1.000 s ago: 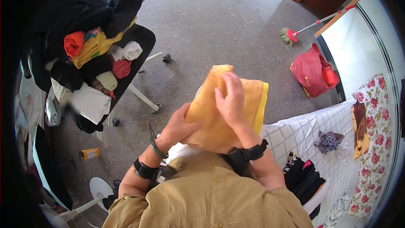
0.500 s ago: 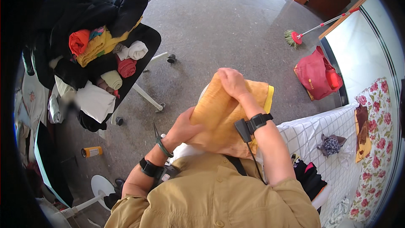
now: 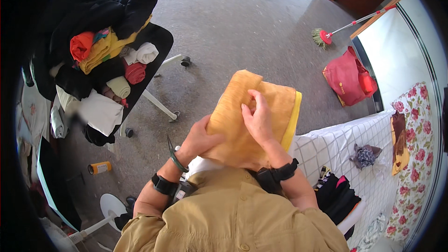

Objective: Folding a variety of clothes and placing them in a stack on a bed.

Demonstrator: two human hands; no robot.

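Standing to my left, a wheeled chair (image 3: 163,42) carries a pile of clothes (image 3: 100,56); a yellow can (image 3: 100,167) lies on its side on the floor (image 3: 205,32). My left hand (image 3: 200,137) grips the left edge of the orange-yellow cloth (image 3: 233,121), thumb on the front face. The cloth is in front of my body, folded, with a layer over its left part. My right hand (image 3: 259,116) is loosely curled at the cloth's middle, thumb and forefinger tips apart; no pinch is visible. Half a second ago it was at the top edge; it is now lower. In my judgement, the left hand provides the main hold, and the fold's top edge is unsecured. Farther right are a checked sheet (image 3: 336,137) and a red bag (image 3: 345,79).
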